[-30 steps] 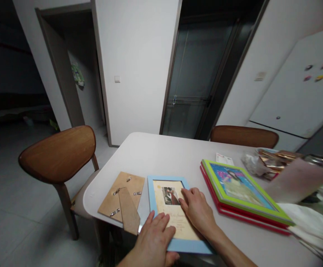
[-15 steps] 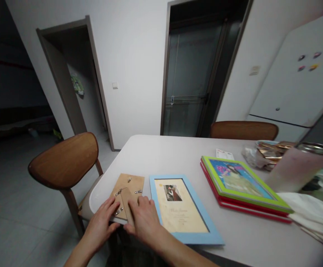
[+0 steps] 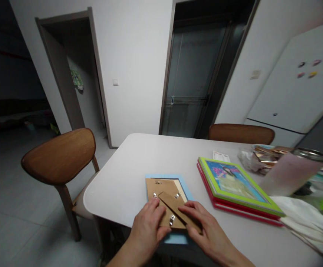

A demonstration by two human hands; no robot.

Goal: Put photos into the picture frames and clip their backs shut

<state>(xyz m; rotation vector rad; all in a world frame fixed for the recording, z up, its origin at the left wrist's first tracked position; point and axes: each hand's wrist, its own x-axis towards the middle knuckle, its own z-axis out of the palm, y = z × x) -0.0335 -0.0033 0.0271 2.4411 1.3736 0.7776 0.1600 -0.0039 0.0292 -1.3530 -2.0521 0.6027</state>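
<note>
Between my hands is a brown frame backing board [image 3: 164, 184] with several metal clips and a fold-out stand leg [image 3: 175, 205]. It lies over the light-blue picture frame [image 3: 188, 191], covering most of the cream sheet inside; whether it touches the frame all round I cannot tell. My left hand [image 3: 149, 225] grips the board's left side, thumb near the front edge. On the other side, my right hand [image 3: 210, 228] has its fingers on the stand leg and its thumb at the lower right corner of the board.
Right of my hands, a green picture frame [image 3: 261, 198] rests on a red one [image 3: 228, 207]. Farther right are a pink tumbler [image 3: 292, 172], white cloth gloves [image 3: 306, 218] and plastic bags [image 3: 247, 157]. Wooden chairs [image 3: 61, 155] stand by the white table [image 3: 116, 178].
Both hands have carried the backing board from the table's left corner rightward onto the blue frame. The cream sheet and its photo are now mostly covered.
</note>
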